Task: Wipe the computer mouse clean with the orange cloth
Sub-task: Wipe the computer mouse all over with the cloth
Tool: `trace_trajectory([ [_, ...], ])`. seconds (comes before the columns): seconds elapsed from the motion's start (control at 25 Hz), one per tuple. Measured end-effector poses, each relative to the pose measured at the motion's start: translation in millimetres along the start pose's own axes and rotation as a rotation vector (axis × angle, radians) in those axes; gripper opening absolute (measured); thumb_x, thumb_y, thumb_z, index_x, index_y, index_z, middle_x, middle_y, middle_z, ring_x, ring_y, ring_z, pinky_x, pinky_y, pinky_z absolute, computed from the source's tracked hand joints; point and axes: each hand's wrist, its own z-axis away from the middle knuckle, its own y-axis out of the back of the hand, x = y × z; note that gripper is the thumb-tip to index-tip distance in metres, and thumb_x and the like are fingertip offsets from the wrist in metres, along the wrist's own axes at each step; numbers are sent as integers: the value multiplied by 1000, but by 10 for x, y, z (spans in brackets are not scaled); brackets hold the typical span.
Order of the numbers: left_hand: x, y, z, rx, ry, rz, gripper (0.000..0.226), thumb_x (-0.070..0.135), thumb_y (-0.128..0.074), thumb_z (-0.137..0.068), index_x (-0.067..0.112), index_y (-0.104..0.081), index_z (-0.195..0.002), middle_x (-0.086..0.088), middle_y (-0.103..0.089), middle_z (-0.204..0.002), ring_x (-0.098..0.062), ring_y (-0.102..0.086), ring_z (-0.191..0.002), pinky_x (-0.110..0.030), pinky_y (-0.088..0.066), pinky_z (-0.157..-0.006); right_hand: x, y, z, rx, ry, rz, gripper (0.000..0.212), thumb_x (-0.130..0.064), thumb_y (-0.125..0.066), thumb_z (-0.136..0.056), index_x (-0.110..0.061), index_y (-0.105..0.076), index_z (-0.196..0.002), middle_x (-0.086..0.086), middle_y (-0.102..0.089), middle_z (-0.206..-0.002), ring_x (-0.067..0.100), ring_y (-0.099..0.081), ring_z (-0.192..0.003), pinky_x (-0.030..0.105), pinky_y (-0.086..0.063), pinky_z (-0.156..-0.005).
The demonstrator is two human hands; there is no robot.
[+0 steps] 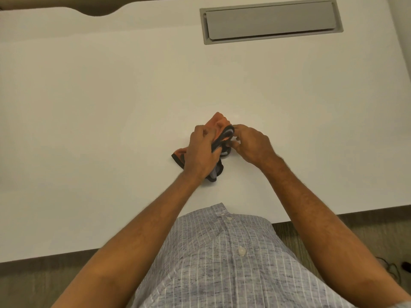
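Note:
The orange cloth [216,123] with a dark border and grey underside is bunched up just above the white desk [111,107]. My left hand [201,151] is closed around the cloth, which hangs out below and to the left of it. The computer mouse [225,152] is almost fully hidden; only a small dark and grey part with a label shows between my hands. My right hand [251,144] pinches at the cloth's dark edge and the mouse with its fingertips. Whether the mouse rests on the desk or is lifted is unclear.
A grey cable-port flap [270,21] is set into the desk at the back right. The desk's near edge runs just in front of my striped shirt [222,263]. Carpet floor and some dark cables [391,266] lie at the lower right.

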Motion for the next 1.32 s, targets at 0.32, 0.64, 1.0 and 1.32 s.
trace_trajectory([
  [0.32,-136,-16,526,-111,-103,-112,80,10,-77,-81,31,-43,-150,-7,-47,-129,-27,-49,-114,-39,-55,-90,57,-11,24,-11,40,-20,42,-30,-62,-102,-26,-59,-144,-4,-57,-150,20,-61,-126,38,-49,-103],
  [0.64,-122,-26,643,-180,-284,-391,67,17,-88,-72,18,-64,-135,-8,-56,-139,-31,-55,-114,-45,-56,-92,110,-84,-17,-6,-8,-38,48,-36,-67,-99,-26,-58,-145,-3,-56,-152,20,-60,-129,38,-47,-106],
  [1.0,-290,535,287,-117,231,449,15,19,-67,-92,24,-68,-107,3,-69,-99,-17,-66,-95,-26,-50,-82,130,-53,-53,-9,-15,-60,49,-38,-71,-94,-32,-59,-141,-10,-61,-144,10,-64,-103,32,-49,-90],
  [1.32,-178,549,68,42,630,1192,26,24,-69,-97,16,-68,-122,-6,-79,-109,-24,-76,-101,-35,-62,-83,136,-26,-13,-51,-195,-614,43,-28,-72,-95,-28,-62,-137,-2,-57,-147,13,-68,-107,28,-54,-87],
])
